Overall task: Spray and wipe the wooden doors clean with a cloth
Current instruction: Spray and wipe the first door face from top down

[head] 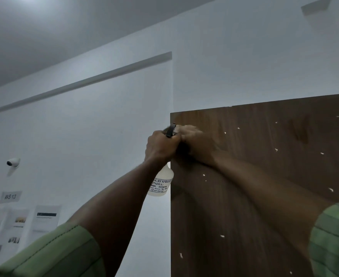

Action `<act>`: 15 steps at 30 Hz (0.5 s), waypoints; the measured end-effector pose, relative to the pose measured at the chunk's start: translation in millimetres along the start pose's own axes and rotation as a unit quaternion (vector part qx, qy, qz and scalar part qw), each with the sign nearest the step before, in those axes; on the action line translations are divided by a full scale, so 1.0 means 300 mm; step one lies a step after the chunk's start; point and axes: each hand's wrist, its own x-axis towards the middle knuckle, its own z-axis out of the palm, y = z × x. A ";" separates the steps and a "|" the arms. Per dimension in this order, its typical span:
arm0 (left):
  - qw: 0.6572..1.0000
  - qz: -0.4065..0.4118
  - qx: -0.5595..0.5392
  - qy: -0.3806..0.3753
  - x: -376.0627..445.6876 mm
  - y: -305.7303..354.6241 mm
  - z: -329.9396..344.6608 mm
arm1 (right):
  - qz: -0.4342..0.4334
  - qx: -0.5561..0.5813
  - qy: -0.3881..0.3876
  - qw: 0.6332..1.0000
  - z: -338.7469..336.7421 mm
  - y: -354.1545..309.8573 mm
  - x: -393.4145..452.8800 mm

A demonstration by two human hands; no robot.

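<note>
Left hand (161, 146) grips sprayer (161, 181), bottle hanging toward 6 o'clock. Right hand (194, 140), blurred, grip unclear, lies at 3 o'clock against door (264, 196).

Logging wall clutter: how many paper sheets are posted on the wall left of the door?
3: a small label on top, a wide sheet lower left, another sheet to its right. More may lie off-frame.
</note>
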 end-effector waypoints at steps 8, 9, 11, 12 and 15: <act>1.000 -0.006 0.022 0.010 0.015 0.008 -0.054 | 0.208 -0.014 0.057 0.976 -0.032 0.030 0.154; 1.000 -0.008 0.025 0.008 0.016 0.003 -0.061 | 0.160 0.001 0.049 0.986 -0.017 0.008 0.111; 1.000 -0.006 0.031 0.002 0.016 -0.006 -0.074 | 0.021 0.006 -0.006 1.000 -0.001 0.004 0.017; 1.000 -0.007 0.029 -0.003 0.016 -0.010 -0.076 | -0.026 -0.008 -0.030 0.999 -0.021 0.029 -0.003; 0.999 -0.019 0.025 -0.003 0.004 -0.008 -0.074 | 0.059 -0.017 -0.012 0.998 -0.095 0.148 0.062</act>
